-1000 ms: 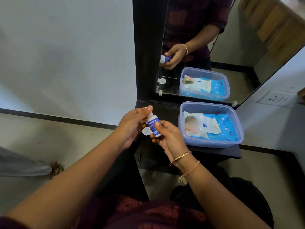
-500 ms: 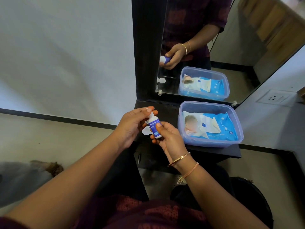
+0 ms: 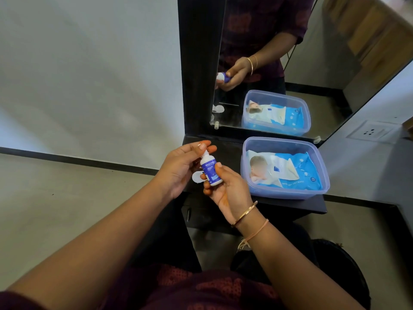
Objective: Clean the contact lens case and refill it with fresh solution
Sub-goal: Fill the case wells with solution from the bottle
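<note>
My right hand [image 3: 225, 186] grips a small white solution bottle [image 3: 211, 172] with a blue label, held upright above the black shelf [image 3: 232, 148]. The thumb and fingers of my left hand [image 3: 183, 166] pinch the bottle's white cap [image 3: 203, 151] at the top. A white contact lens case [image 3: 197, 177] lies on the shelf just below and behind the bottle, partly hidden by my hands.
A clear plastic box [image 3: 286, 193] holding a blue pack of wet wipes [image 3: 292, 172] stands on the shelf to the right of my hands. A mirror [image 3: 290, 63] rises behind it. A wall socket [image 3: 372, 132] is at the far right.
My left fingers have shifted slightly on the bottle's cap. The bottle stays in nearly the same place in my right hand.
</note>
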